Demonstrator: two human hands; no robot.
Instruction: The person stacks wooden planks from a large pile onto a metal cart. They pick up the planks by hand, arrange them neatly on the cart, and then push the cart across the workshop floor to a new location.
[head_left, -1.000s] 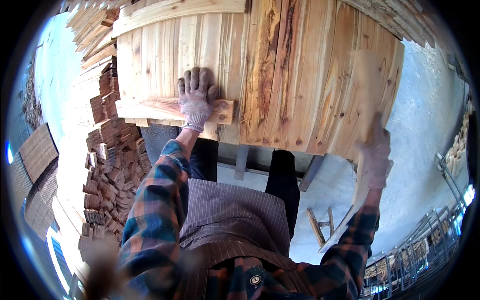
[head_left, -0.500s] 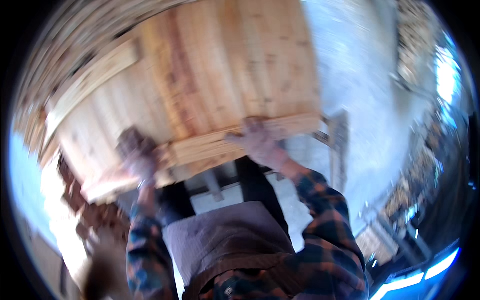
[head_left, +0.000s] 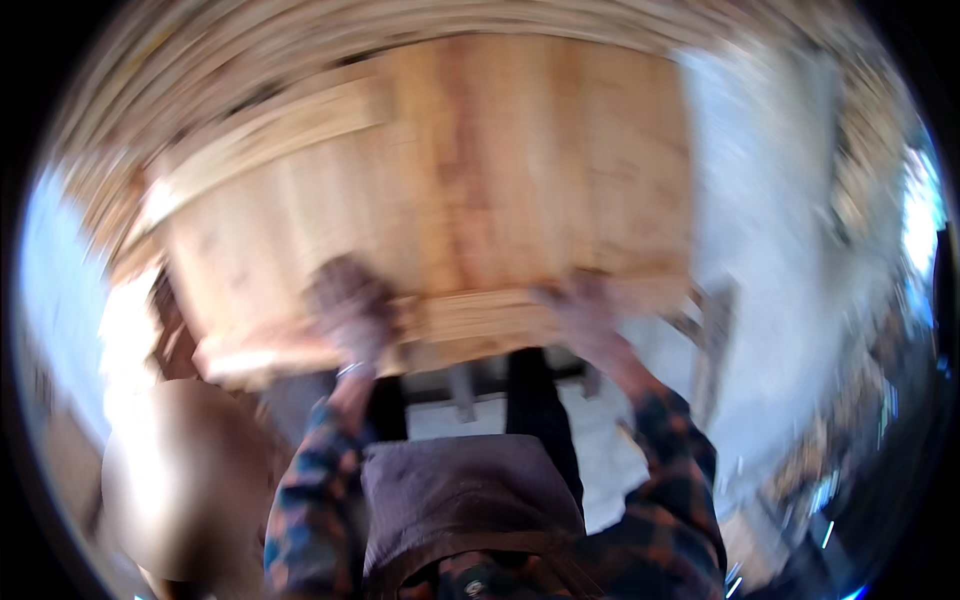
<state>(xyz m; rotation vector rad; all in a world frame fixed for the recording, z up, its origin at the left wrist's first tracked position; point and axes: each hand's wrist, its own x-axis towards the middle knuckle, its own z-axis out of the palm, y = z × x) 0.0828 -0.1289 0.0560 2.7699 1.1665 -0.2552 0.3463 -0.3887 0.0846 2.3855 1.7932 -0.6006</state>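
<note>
A wide panel of pale wooden boards [head_left: 520, 170] lies in front of me, with one reddish-brown board near its middle. A wooden batten [head_left: 470, 318] runs along its near edge. My right hand [head_left: 595, 320] grips the batten right of centre, fingers over the top and thumb pointing left. At the left end of the batten is my left hand [head_left: 355, 310], rounded and closed, with a band at the wrist. Motion smears its dark fingers, and whatever lies in them is hidden. Another batten [head_left: 290, 130] sits on the panel's far left part.
Stacked wood [head_left: 400, 20] lines the far side. Pale grey ground [head_left: 770, 230] lies to the right, with wood pieces beyond. A blurred, pale rounded shape [head_left: 185, 480] is close at lower left. My legs stand below the panel, near a wooden support [head_left: 715, 340].
The panel and both hands now appear farther right and lower in the view, with the panel's far edge showing. The pale rounded shape at lower left looks larger. Both hands stay at the near edge.
</note>
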